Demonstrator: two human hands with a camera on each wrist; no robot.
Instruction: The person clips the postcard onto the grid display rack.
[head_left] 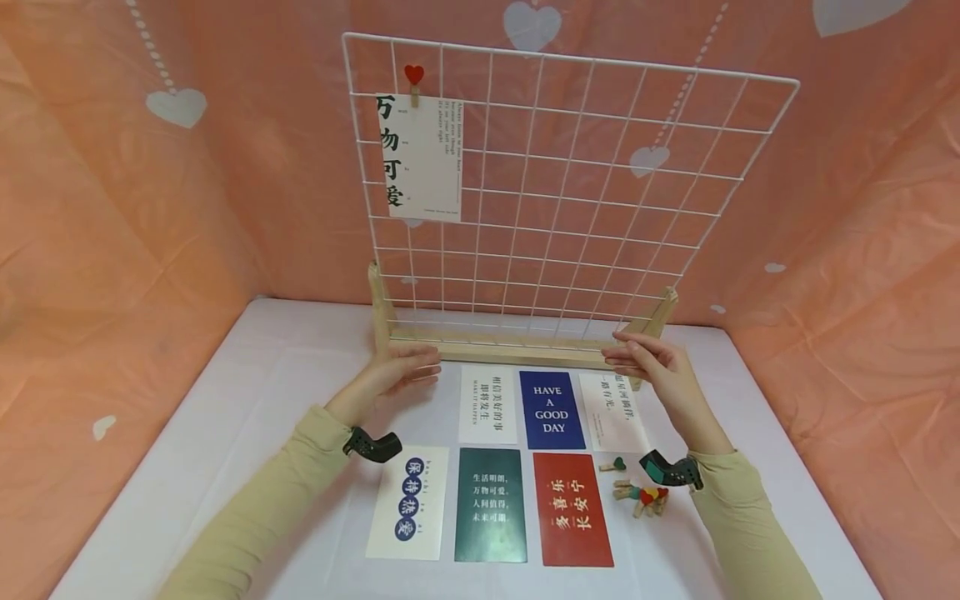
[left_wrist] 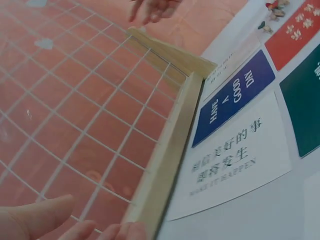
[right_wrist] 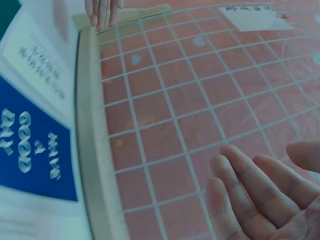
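Note:
A white wire grid panel [head_left: 570, 167] stands upright in a wooden base [head_left: 517, 353] at the back of the table. My left hand [head_left: 397, 371] is by the base's left end, fingers extended and holding nothing. At the right end my right hand [head_left: 648, 358] is held with loosely bent fingers, nothing in it; the right wrist view shows its fingers [right_wrist: 250, 195] in front of the grid. High on the grid's left side hangs a white card [head_left: 427, 158], held by a clothespin with a red heart [head_left: 414, 77].
Before the base lie two rows of cards, including a blue card [head_left: 552, 410], a green card [head_left: 491, 505] and a red card [head_left: 573, 510]. Several small heart clothespins [head_left: 641, 494] lie at the right. Pink cloth [head_left: 112, 250] with white hearts surrounds the table.

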